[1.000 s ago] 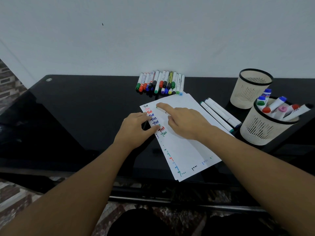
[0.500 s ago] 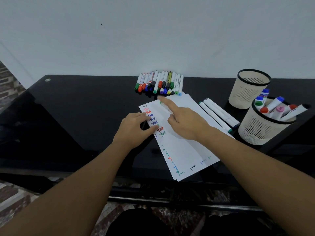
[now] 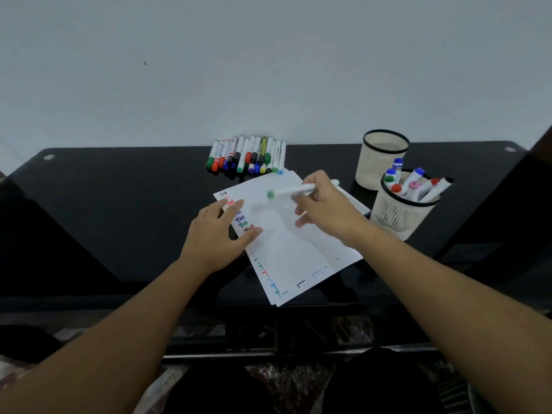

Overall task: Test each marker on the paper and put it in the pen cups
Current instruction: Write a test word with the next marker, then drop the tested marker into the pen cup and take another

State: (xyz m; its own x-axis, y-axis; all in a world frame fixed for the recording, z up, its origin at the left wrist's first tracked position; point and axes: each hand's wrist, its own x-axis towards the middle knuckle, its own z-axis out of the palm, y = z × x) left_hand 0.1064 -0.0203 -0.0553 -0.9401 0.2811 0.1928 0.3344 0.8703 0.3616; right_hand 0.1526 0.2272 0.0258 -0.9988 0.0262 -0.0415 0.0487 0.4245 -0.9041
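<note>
R hand holds green marker above paper, L hand beside.

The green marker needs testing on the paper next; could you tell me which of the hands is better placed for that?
Right. The right hand already holds the green marker above the paper, while the left hand lies flat, steadying the sheet.

The green-capped marker above the paper is smeared by motion blur, and the right hand covers its middle, so how the fingers lie on it cannot be told. The left hand hides part of the coloured test marks at the paper's left edge; the small marks at its near edge are too tiny to read. Printing on the row of markers beyond the paper is illegible. Both forearms are cut off by the bottom edge.
</note>
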